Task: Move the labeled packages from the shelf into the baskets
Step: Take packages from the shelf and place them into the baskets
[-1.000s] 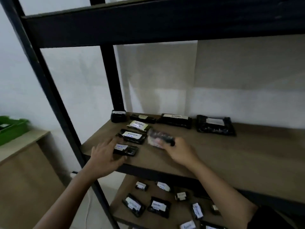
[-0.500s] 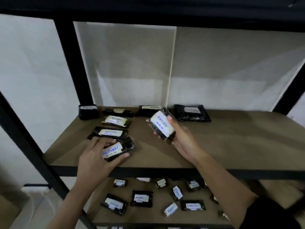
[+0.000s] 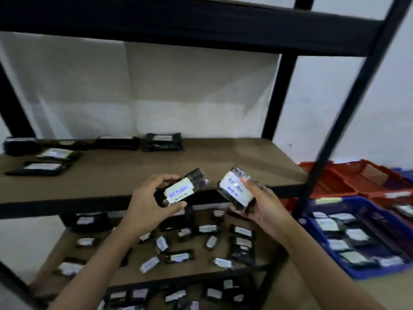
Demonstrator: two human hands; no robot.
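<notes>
My left hand (image 3: 146, 203) grips a black package with a white handwritten label (image 3: 182, 189), lifted off the brown shelf board (image 3: 201, 162) at its front edge. Just to the right, my right hand (image 3: 263, 206) holds a second black labeled package (image 3: 234, 190), label facing me, thumb across it. Several more labeled packages (image 3: 44, 167) lie at the shelf's back left. A blue basket (image 3: 312, 238) with several packages inside sits low on the right, and red baskets (image 3: 362, 175) stand behind it.
A black upright post (image 3: 330, 139) of the rack stands between my hands and the baskets. The lower shelf (image 3: 263, 262) holds many small labeled packages. A black crossbeam (image 3: 178, 23) runs overhead. White wall behind.
My left hand has lifted its package off the shelf and brought it up beside the one in my right hand. The view has swung right, and the baskets have come into sight.
</notes>
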